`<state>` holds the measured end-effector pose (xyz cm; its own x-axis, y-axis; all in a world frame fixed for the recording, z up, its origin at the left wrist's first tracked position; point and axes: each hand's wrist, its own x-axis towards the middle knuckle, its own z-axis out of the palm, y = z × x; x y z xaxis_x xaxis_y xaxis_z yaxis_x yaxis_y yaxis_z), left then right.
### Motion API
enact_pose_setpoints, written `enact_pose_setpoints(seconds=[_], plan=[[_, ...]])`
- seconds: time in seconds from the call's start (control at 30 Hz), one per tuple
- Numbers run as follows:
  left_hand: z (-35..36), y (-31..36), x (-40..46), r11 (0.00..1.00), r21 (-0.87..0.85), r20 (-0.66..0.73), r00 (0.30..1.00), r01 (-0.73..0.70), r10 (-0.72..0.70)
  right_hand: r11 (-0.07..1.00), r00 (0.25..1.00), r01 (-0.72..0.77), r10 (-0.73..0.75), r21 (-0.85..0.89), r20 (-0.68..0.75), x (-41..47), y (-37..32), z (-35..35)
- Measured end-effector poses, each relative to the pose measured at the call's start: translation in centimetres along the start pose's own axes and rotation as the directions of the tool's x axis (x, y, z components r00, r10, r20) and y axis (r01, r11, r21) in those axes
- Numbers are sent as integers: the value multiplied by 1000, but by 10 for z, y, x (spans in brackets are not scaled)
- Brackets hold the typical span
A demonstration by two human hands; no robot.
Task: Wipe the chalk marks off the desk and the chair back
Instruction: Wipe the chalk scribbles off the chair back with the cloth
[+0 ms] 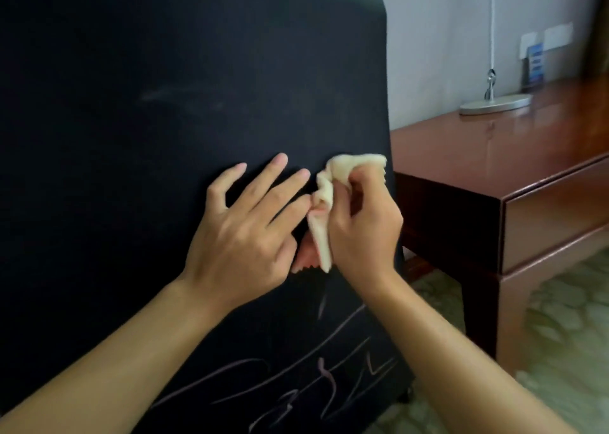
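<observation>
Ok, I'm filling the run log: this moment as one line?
right hand: holds cloth on chair back | left hand: fingers spread, touching cloth | chalk marks: remain below

Two bare forearms reach up from the lower frame, left hand fingers splayed, right hand curled closed at centre.

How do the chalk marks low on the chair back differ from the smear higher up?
The lower chalk marks are crisp, thin pinkish lines, many and looping; the upper smear is one faint, blurred whitish streak. The lower marks lie beneath the cloth; the smear lies above it. Both sit on the black chair back.
</observation>
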<state>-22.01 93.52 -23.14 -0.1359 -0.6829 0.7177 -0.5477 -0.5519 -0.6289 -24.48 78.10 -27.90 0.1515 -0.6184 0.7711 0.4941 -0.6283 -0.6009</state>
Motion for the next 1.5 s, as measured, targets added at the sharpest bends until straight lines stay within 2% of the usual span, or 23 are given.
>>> enact_pose_setpoints(seconds=[0.07, 0.2, 0.27, 0.33, 0.4, 0.47, 0.5, 0.6, 0.7, 0.8, 0.87, 0.97, 1.07, 1.1, 1.17, 1.23, 1.3, 1.4, 1.5], plan=[[4, 0, -1, 1000, 20, -17, 1000, 14, -14, 999, 998, 39, -40, -24, -42, 2, 6, 6], [8, 5, 3, 999, 5, -45, 998, 44, -43, 984, 984, -166, 170, -72, 48, -54, 38, -16], [8, 8, 6, 999, -5, -31, 998, 52, -52, 979, 977, -194, 199, -56, 79, -49, 29, -17], [6, 10, 10, 998, -4, -23, 997, 68, -68, 994, 993, -109, 108, 16, 37, -5, 1, -2], [5, 11, 13, 995, -21, -28, 995, 98, -99, 997, 998, 48, -45, 65, -46, 55, -29, 16], [5, 10, 15, 990, -54, -42, 990, 131, -133, 986, 982, 161, -156, 42, -110, 103, -43, 23], [6, 9, 16, 989, -61, -42, 990, 131, -134, 986, 979, 169, -165, 16, -121, 109, -40, 24], [11, 9, 15, 994, -32, -41, 993, 107, -108, 1000, 997, -4, 2, -26, -73, 43, 5, 11], [16, 13, 17, 995, 0, -33, 995, 97, -97, 986, 985, -160, 162, -42, 62, -60, 48, -12], [19, 15, 23, 997, 28, 1, 997, 74, -74, 956, 953, -286, 291, -68, 80, -69, 51, -7], [19, 16, 23, 996, 24, -2, 997, 82, -82, 975, 972, -219, 222, -37, 84, -37, 26, 0], [18, 14, 24, 993, -2, -35, 993, 115, -115, 998, 997, 16, -21, 64, 74, 23, -16, 14], [19, 13, 25, 990, -13, -70, 987, 140, -141, 991, 991, 128, -129, 39, 31, 59, -22, 21], [19, 13, 24, 990, -4, -71, 988, 141, -140, 995, 995, 96, -97, 18, 28, 57, -12, 20], [20, 13, 24, 991, 6, -70, 989, 132, -131, 990, 991, -136, 136, -23, 16, 32, 23, 7], [20, 14, 24, 991, 5, -70, 989, 132, -131, 917, 917, -398, 398, -41, -1, -12, 59, -12], [20, 16, 24, 991, 7, -72, 989, 131, -130, 863, 863, -503, 504, -52, 16, -41, 73, -22], [18, 14, 24, 989, 33, -90, 986, 145, -142, 912, 912, -408, 409, -27, 20, -23, 53, -11], [18, 11, 18, 987, 53, -99, 984, 154, -148, 981, 984, -178, 178, 71, 9, 31, 8, 9]])
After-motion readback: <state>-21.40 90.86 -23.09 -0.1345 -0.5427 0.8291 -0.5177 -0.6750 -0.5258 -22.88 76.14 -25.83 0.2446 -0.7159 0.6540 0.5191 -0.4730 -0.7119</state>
